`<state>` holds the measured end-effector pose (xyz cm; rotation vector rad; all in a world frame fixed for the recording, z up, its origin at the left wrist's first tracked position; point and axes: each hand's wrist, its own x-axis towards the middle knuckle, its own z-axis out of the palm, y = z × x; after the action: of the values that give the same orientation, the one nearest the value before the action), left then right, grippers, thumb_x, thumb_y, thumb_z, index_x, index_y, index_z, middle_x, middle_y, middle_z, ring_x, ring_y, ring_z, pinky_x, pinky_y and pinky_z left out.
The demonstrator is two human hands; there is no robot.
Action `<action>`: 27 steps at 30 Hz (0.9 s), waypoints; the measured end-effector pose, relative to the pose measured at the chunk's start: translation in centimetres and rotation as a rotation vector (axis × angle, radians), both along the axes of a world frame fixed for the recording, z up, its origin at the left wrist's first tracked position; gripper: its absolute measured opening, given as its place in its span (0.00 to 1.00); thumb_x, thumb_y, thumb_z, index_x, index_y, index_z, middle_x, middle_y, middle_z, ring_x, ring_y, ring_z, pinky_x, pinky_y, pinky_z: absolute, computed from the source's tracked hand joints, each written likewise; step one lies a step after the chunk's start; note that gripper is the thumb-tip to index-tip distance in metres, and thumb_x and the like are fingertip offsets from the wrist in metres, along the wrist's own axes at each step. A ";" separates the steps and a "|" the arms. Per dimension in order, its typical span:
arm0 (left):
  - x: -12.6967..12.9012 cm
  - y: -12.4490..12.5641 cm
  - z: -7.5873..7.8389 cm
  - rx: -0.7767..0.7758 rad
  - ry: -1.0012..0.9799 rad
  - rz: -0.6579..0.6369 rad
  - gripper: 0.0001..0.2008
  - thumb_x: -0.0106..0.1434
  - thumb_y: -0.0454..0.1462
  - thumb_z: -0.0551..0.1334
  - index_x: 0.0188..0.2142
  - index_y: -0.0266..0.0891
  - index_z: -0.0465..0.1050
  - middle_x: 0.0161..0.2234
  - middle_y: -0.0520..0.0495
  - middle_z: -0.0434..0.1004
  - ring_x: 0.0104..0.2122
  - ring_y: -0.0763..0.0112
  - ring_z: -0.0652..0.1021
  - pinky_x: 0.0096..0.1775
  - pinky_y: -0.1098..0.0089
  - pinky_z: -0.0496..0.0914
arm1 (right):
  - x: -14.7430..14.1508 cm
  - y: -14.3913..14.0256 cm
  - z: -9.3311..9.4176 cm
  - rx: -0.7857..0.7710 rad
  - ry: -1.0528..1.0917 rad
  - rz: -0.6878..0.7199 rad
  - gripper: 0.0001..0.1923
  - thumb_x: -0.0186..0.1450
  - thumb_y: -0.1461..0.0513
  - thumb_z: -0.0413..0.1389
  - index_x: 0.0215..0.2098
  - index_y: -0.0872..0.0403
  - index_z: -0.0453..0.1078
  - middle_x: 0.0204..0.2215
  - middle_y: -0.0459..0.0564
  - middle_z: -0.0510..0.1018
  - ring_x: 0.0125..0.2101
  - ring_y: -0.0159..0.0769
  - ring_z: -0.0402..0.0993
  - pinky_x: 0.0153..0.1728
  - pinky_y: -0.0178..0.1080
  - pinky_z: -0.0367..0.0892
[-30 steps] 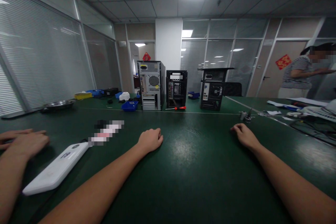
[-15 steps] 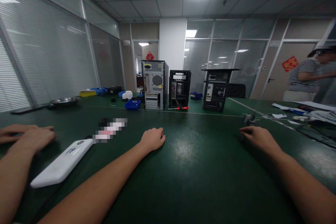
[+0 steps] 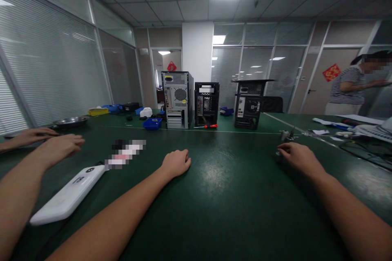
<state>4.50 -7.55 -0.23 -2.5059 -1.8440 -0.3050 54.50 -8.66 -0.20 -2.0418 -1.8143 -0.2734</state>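
Note:
My left hand (image 3: 177, 162) rests on the green tabletop (image 3: 232, 212), its fingers curled in a loose fist with nothing visible in them. On the right, my right hand (image 3: 298, 155) hovers low over the table, thumb and fingers pinched together. A small shiny bit (image 3: 278, 153) shows at its fingertips, too small to name. Just behind that hand stand small metal parts (image 3: 285, 135). A red-handled screwdriver (image 3: 210, 126) lies in front of the middle computer case (image 3: 207, 104), well beyond my left hand.
Two more computer cases, a grey one (image 3: 177, 100) and a black one (image 3: 248, 106), stand at the back. A blue tray (image 3: 152, 124) sits beside them. At left, another person's hands (image 3: 59, 147) reach past a white power bank (image 3: 69, 195). Cables (image 3: 364, 151) and papers lie right.
The camera view has shifted slightly. My right hand has closed its fingers and a shiny bit now shows at their tips. The other person's hands at left have moved; my left hand stays put.

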 end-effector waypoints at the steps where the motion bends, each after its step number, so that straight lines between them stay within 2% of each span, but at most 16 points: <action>1: 0.0 0.0 0.0 0.000 -0.001 0.000 0.14 0.65 0.48 0.53 0.38 0.42 0.70 0.35 0.44 0.77 0.34 0.61 0.77 0.34 0.66 0.68 | 0.1 0.1 -0.1 -0.001 -0.002 0.006 0.19 0.64 0.54 0.51 0.47 0.51 0.77 0.42 0.54 0.81 0.40 0.46 0.76 0.39 0.44 0.67; 9: 0.0 0.0 0.0 0.008 0.007 -0.007 0.14 0.65 0.48 0.52 0.37 0.43 0.70 0.34 0.44 0.77 0.34 0.60 0.77 0.33 0.65 0.68 | 0.4 0.3 -0.4 -0.055 0.021 0.028 0.19 0.67 0.53 0.49 0.45 0.53 0.77 0.41 0.56 0.80 0.39 0.45 0.76 0.38 0.43 0.66; 14: 0.0 0.0 0.0 0.026 0.022 0.000 0.14 0.65 0.47 0.52 0.37 0.43 0.70 0.34 0.43 0.77 0.34 0.59 0.78 0.34 0.64 0.69 | 0.2 0.1 -0.4 -0.025 0.002 0.033 0.20 0.67 0.50 0.50 0.43 0.52 0.77 0.41 0.56 0.80 0.39 0.46 0.76 0.39 0.43 0.66; 20: 0.0 0.0 0.0 0.013 0.016 0.002 0.13 0.65 0.47 0.53 0.36 0.43 0.69 0.34 0.44 0.77 0.34 0.60 0.77 0.34 0.64 0.69 | -0.3 0.0 -0.4 -0.028 0.012 0.031 0.18 0.67 0.51 0.50 0.45 0.49 0.77 0.39 0.53 0.81 0.37 0.44 0.76 0.37 0.42 0.66; 27: 0.0 -0.1 0.2 -0.002 0.003 -0.001 0.13 0.65 0.47 0.53 0.37 0.42 0.70 0.35 0.44 0.77 0.34 0.61 0.77 0.34 0.65 0.68 | -0.8 -0.4 -0.3 -0.004 0.035 0.010 0.20 0.66 0.48 0.50 0.44 0.50 0.77 0.38 0.54 0.80 0.37 0.44 0.76 0.37 0.42 0.66</action>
<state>4.53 -7.69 -0.06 -2.5076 -1.8423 -0.2988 53.70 -9.05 -0.52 -2.0268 -1.8051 -0.2301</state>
